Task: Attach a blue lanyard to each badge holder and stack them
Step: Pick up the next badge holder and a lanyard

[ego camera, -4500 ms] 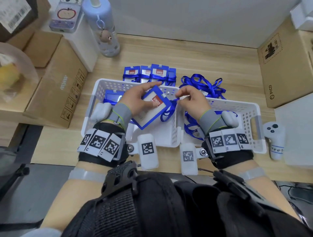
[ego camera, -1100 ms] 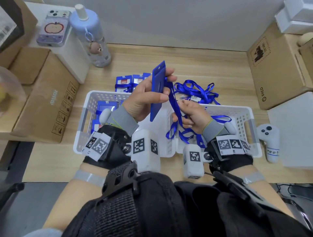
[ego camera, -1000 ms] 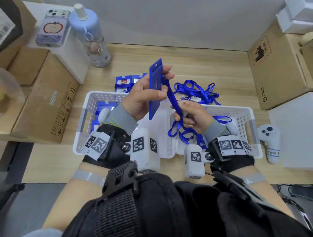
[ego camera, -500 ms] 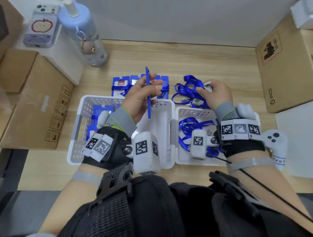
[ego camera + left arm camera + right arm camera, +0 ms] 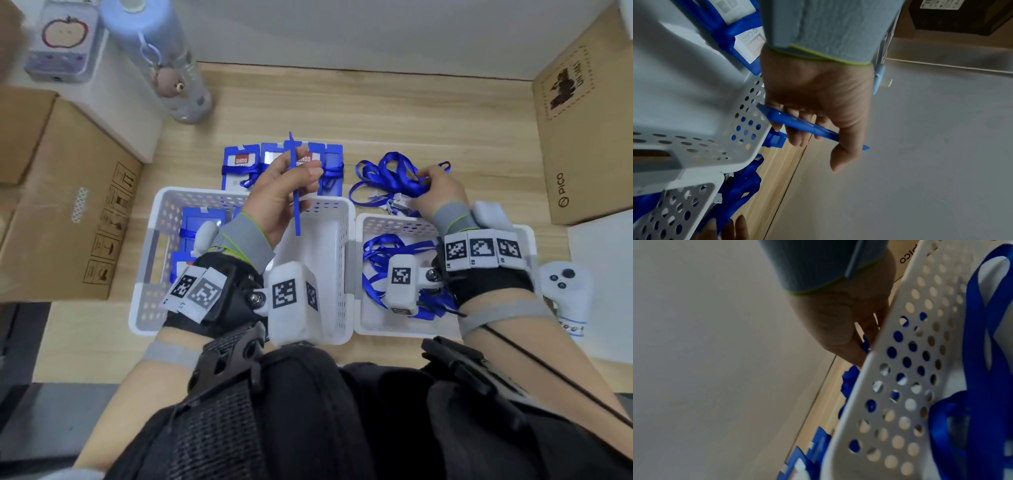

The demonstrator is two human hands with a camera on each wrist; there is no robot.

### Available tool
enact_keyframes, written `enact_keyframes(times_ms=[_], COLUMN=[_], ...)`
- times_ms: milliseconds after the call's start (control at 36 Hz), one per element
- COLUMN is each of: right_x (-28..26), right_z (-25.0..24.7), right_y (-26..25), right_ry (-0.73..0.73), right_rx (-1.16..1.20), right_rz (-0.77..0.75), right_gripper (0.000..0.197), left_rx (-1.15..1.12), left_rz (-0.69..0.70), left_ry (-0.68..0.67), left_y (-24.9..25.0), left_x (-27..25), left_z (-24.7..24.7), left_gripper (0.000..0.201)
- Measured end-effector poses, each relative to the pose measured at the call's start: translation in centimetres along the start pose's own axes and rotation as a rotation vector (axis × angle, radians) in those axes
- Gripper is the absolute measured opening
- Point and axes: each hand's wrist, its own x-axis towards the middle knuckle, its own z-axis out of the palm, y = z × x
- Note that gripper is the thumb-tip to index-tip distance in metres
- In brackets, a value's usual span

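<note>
Right hand [image 5: 436,192] now gripping table lanyards [image 5: 390,174], left hand [image 5: 281,195] pinching badge holder [image 5: 295,192] edge-on.

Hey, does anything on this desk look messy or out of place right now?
Only the loose lanyards: they lie tangled on the desk behind the right basket, under the right hand, not inside it. Nothing looks spilled or broken.

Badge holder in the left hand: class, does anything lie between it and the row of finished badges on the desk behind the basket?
Nothing visible does. The left hand holds the badge holder edge-on in the air, above the white basket's far rim, with the finished badges just beyond. No lanyard visibly hangs from it.
</note>
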Motion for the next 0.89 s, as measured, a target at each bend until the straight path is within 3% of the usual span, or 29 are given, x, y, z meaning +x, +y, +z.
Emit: enact_keyframes(times_ms=[111, 222, 417, 583, 750, 889], right_x=[-0.8, -2.1, -5.0, -6.7, -6.6, -6.7], right_z=[-1.0, -1.6, -1.6, -0.4, 0.8, 1.3], right_y=[0.2, 0.4, 1.9, 3.6, 5.3, 5.9], right_ry=[0.085, 0.024, -0.215, -0.325, -0.081, -0.081], right_rx=[0.136, 0.261, 0.093, -0.117, -0.068, -0.056], right_rz=[-0.081, -0.120, -0.118, -0.056, 0.015, 0.065], right_gripper=[0.037, 0.020, 0.023, 0.003, 0.013, 0.011], left_rx=[0.008, 0.028, 0.039, 0.049, 0.067, 0.060], left_rz=[0.005, 0.009, -0.005, -0.013, -0.020, -0.026], left_ry=[-0.011, -0.009, -0.015, -0.051, -0.062, -0.053], left_y=[0.0, -0.3, -1.3, -1.8, -2.2, -2.4], left_x=[-0.5, -0.9, -1.3, -2.3, -2.8, -3.1], left_z=[0.1, 0.0, 0.2, 0.6, 0.5, 0.2], left_gripper=[0.039, 0.039, 0.040, 0.039, 0.043, 0.039])
